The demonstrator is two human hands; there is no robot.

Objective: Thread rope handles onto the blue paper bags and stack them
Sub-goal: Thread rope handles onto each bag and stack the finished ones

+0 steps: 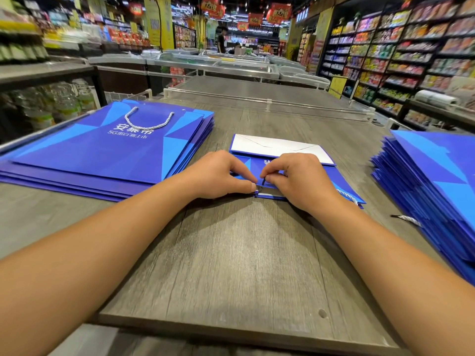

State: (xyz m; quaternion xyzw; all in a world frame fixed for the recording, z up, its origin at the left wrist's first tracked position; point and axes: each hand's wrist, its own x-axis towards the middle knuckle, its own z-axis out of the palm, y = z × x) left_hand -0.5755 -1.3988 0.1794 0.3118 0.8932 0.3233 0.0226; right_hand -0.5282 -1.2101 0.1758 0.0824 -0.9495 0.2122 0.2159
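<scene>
Head view, two bag stacks, one bag pinched by left hand, right hand

The hands cover the rope's threaded end; the right stack is cut off; shelves are blurred.

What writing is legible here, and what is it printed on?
"安慕希": top bag of the left stack of blue paper bags.
"5G蛋白 新上市": the same bag, the smaller line below.
Print on the bag under the hands: mostly covered, unreadable.
Red hanging banners and shelf packages: too blurred to read.
</scene>
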